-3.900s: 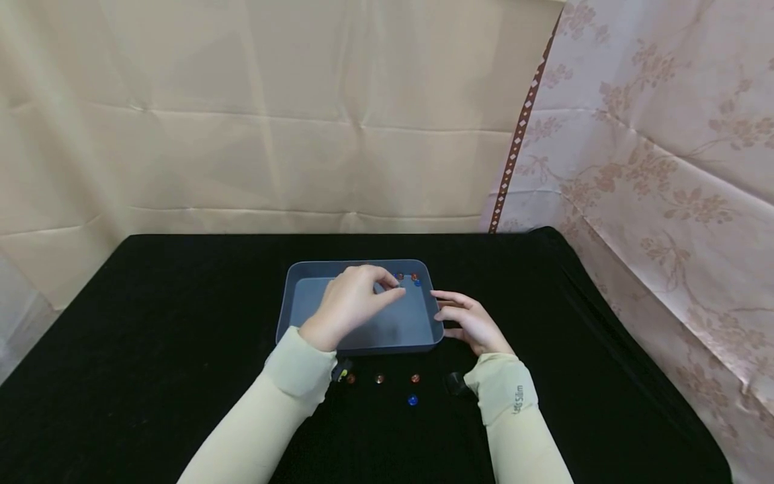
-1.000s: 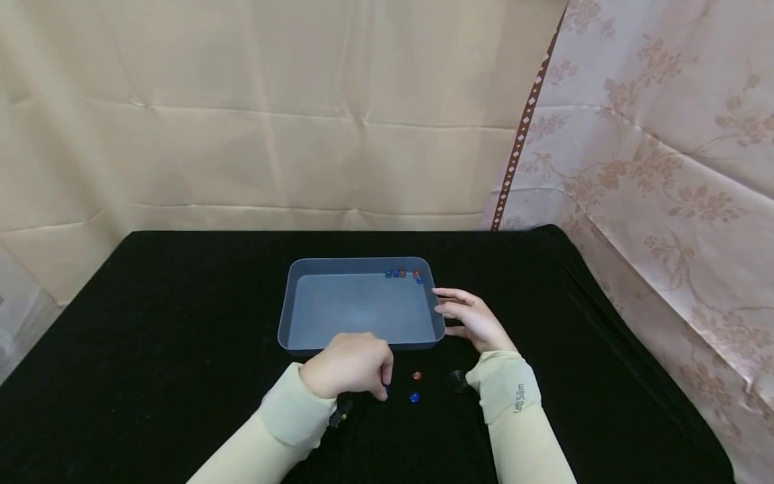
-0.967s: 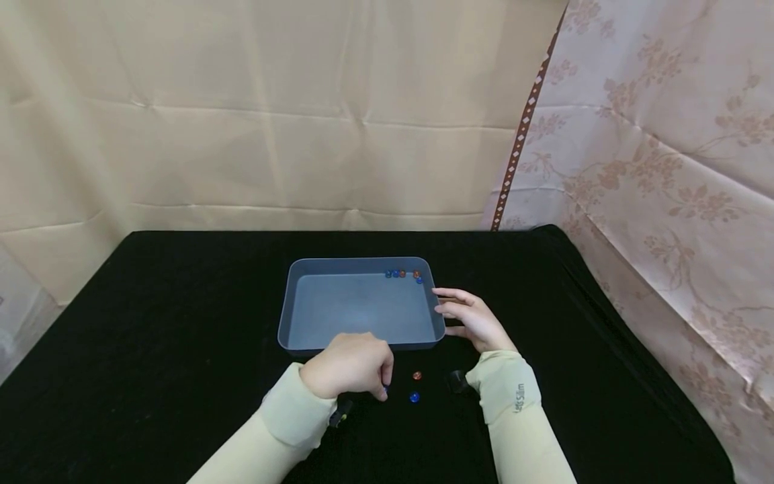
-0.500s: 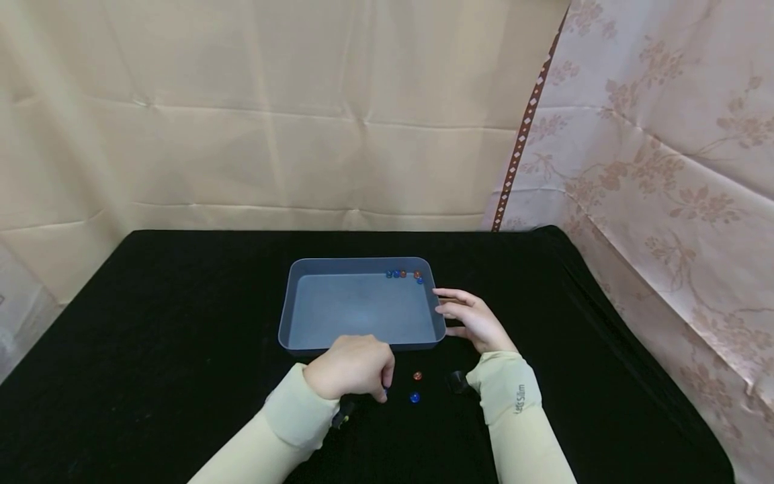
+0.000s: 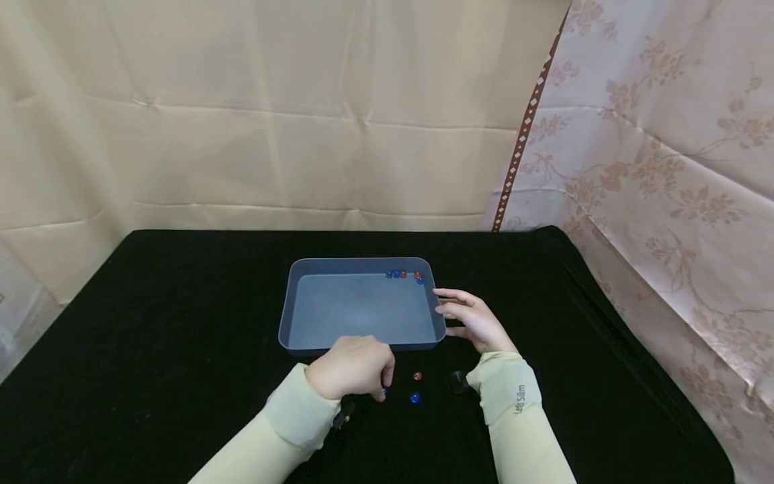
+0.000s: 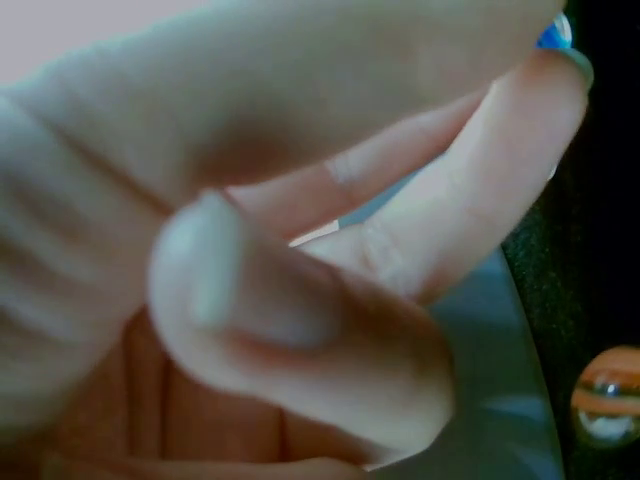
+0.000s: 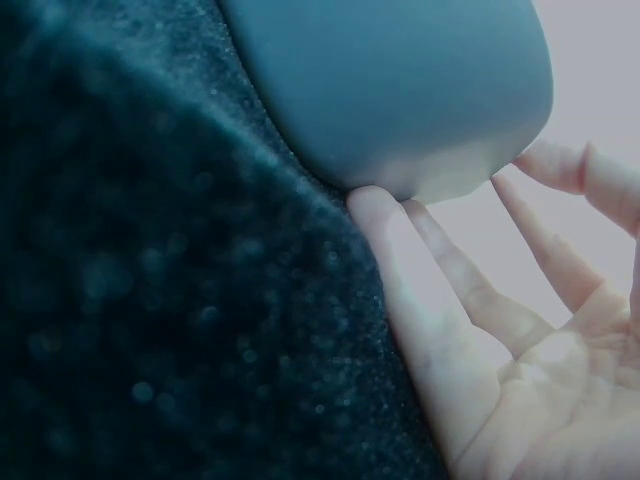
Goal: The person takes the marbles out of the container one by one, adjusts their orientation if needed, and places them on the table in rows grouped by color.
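In front of the tray, my left hand (image 5: 352, 366) pinches a blue marble (image 5: 385, 390) between thumb and forefinger, low over the black cloth. The left wrist view catches just a sliver of that blue marble (image 6: 556, 33) past the fingertips. Right of this hand lie an orange marble (image 5: 418, 376) and, nearer me, another blue marble (image 5: 414, 398). My right hand (image 5: 474, 324) rests its extended fingertips against the right end of the blue-grey tray (image 5: 289, 302). In the right wrist view its fingers (image 7: 420, 290) touch the tray's outer corner.
Several blue and orange marbles (image 5: 403, 274) sit in the tray's back right corner. Black cloth (image 5: 181, 336) covers the table. A beige curtain (image 5: 302, 134) hangs behind, and a floral curtain (image 5: 665, 168) on the right.
My left hand has come from over the tray's back right down to the cloth in front, now pinching a blue marble; it barely moves over the last second. My right hand stays at the tray.
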Demonstrator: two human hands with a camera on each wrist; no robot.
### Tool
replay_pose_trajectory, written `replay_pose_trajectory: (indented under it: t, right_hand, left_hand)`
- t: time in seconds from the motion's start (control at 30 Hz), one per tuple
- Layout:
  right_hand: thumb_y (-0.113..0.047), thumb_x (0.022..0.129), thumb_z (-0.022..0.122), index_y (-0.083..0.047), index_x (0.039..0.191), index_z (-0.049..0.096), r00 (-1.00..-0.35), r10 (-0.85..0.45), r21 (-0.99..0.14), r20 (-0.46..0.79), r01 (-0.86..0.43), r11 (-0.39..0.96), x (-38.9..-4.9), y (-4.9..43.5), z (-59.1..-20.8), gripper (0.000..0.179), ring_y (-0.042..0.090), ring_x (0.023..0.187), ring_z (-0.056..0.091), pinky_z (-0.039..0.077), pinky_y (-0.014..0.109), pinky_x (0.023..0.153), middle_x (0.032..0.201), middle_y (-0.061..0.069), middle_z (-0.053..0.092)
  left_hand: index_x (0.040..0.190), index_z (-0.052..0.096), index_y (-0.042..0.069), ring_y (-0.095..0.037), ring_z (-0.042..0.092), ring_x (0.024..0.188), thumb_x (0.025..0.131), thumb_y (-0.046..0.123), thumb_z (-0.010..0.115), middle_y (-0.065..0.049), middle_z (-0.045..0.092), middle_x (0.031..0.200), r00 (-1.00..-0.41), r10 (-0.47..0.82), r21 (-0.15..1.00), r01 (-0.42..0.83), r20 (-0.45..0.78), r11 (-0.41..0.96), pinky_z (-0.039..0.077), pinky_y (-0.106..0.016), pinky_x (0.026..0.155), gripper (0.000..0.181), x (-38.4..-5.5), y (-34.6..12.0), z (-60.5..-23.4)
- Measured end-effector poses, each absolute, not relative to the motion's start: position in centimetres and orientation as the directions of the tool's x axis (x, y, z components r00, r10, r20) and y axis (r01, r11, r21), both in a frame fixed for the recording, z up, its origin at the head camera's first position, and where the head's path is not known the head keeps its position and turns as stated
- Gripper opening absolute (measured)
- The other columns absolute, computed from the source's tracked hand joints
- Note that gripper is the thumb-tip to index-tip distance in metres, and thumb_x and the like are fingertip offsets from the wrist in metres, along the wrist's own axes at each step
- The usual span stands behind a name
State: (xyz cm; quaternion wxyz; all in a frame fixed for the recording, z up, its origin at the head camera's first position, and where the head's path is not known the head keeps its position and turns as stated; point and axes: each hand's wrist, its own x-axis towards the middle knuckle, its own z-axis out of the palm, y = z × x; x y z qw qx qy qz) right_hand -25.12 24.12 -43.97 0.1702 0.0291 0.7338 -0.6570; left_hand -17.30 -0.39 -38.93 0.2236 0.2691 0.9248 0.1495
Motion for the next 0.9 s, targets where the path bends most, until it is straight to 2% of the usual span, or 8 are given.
replay_pose_trajectory:
  t: [0.9]
  right_hand:
    - [-0.016, 0.096, 0.061, -0.009, 0.143, 0.051, -0.939, -0.180, -0.952, -0.294, 0.270, 0.145, -25.09, 24.22, -44.01, 0.049, 0.019, 0.100, 0.065, 0.056, 0.039, 0.086, 0.131, 0.018, 0.060]
  left_hand:
    - [0.082, 0.070, 0.025, -0.004, 0.055, 0.066, 0.076, 0.023, 0.083, 0.014, 0.061, 0.074, -0.756, 0.561, 0.444, 0.398, -0.338, 0.803, 0.046, -0.025, 0.064, 0.015, -17.50, -0.88, -38.38]
